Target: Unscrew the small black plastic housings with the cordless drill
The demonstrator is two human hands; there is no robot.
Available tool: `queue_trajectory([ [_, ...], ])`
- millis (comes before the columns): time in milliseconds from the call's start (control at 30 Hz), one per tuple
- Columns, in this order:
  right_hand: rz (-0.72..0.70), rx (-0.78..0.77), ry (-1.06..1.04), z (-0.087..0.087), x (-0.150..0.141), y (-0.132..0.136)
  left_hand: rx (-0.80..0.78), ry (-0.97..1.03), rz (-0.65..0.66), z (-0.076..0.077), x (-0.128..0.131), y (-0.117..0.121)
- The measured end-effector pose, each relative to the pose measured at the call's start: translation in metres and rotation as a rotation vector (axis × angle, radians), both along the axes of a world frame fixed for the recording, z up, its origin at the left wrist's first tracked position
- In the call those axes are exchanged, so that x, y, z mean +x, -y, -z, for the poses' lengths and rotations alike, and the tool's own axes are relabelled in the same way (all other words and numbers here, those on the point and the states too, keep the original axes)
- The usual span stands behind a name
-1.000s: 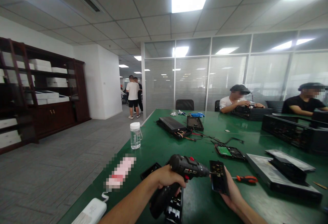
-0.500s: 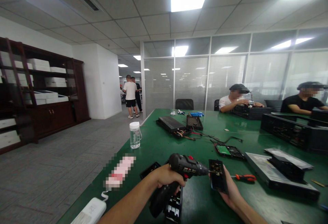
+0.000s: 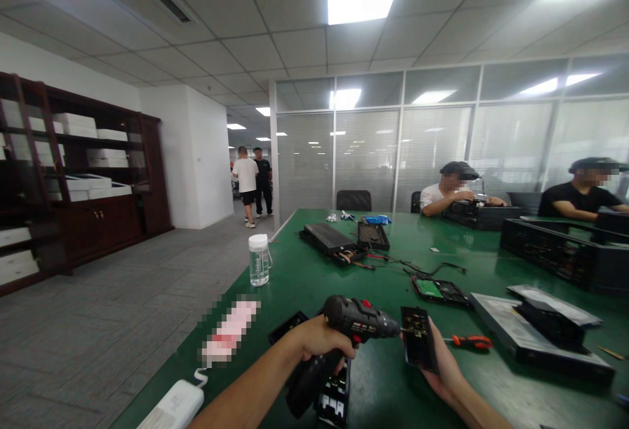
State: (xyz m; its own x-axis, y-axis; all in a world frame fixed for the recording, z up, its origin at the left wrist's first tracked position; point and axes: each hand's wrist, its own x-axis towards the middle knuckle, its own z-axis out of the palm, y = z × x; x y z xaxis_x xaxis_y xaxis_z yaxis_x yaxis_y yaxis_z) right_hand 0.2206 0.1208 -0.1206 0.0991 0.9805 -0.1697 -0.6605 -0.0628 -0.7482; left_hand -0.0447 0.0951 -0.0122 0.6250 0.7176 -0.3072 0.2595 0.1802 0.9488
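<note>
My left hand (image 3: 324,344) is wrapped round the grip of a black cordless drill (image 3: 356,317) with red details. The drill lies level, its bit pointing right and meeting the face of a small black device (image 3: 417,337). Gold and metal parts show on that face. My right hand (image 3: 442,357) holds the device up by its right side, fingers behind it. Just beyond the right hand lies a screwdriver (image 3: 472,342) with an orange and black handle. Under the drill, partly covered by my left hand, is a black casing (image 3: 334,396) with silvery parts.
A water bottle (image 3: 259,260) and a white power strip (image 3: 177,406) are along the left table edge. Further back lie a black box (image 3: 328,239), cables and an opened device with a green board (image 3: 435,287). Metal drive housings (image 3: 535,337) occupy the right. Two people work across the table.
My hands, the drill and the black device stay almost still. In the doorway behind, two people have shifted and now stand further apart.
</note>
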Motion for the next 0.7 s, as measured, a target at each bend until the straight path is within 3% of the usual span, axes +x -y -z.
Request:
queue_trajectory([
  [700,-0.002,0.019,0.002,0.005,0.0024,-0.0034,0.003,0.0,0.011,0.0032,-0.0015,-0.0025],
])
